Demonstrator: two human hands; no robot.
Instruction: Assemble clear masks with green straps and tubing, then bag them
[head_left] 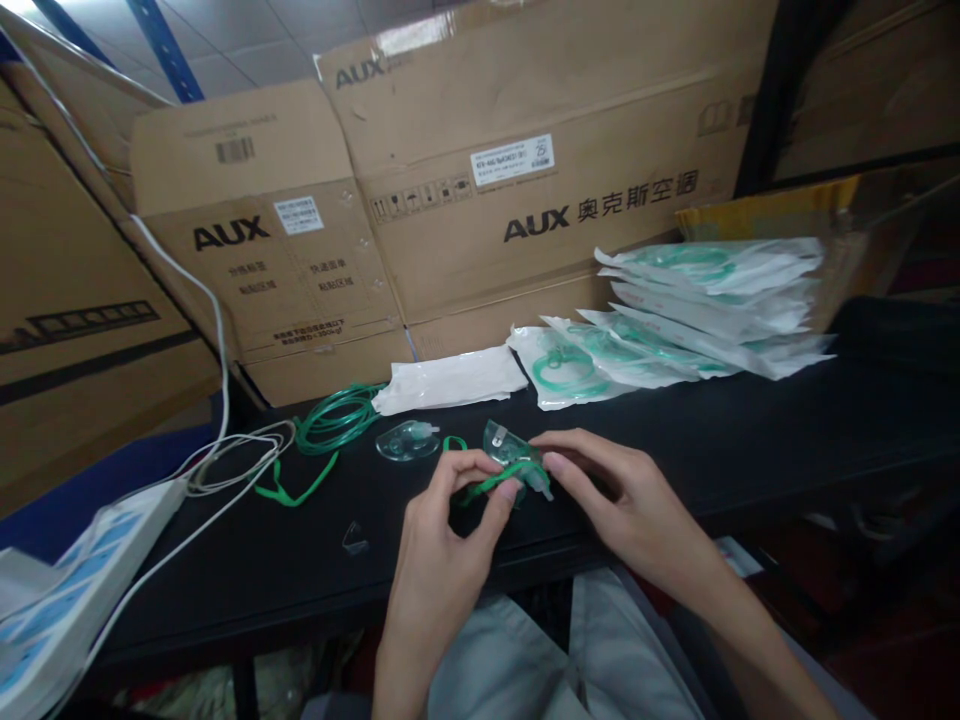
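Note:
Above the front part of the black table, my right hand (611,480) pinches the edge of a clear oxygen mask (501,440) between thumb and fingers. A green elastic strap (487,484) crosses the mask, and my left hand (457,510) has it between thumb and forefinger. The mask's whitish connector (538,482) points toward me. Just left of the hands, a second clear mask (407,440) lies on the table. Farther left are coiled green tubing (335,418) and another green strap (298,492). A small clear plastic piece (355,540) lies nearer the front.
Sealed packs (712,310) holding green tubing are piled at the back right, beside a folded white wrapper (450,381). Large cardboard boxes (555,130) stand behind the table (720,440). A white power strip (82,590) with loose cables occupies the left.

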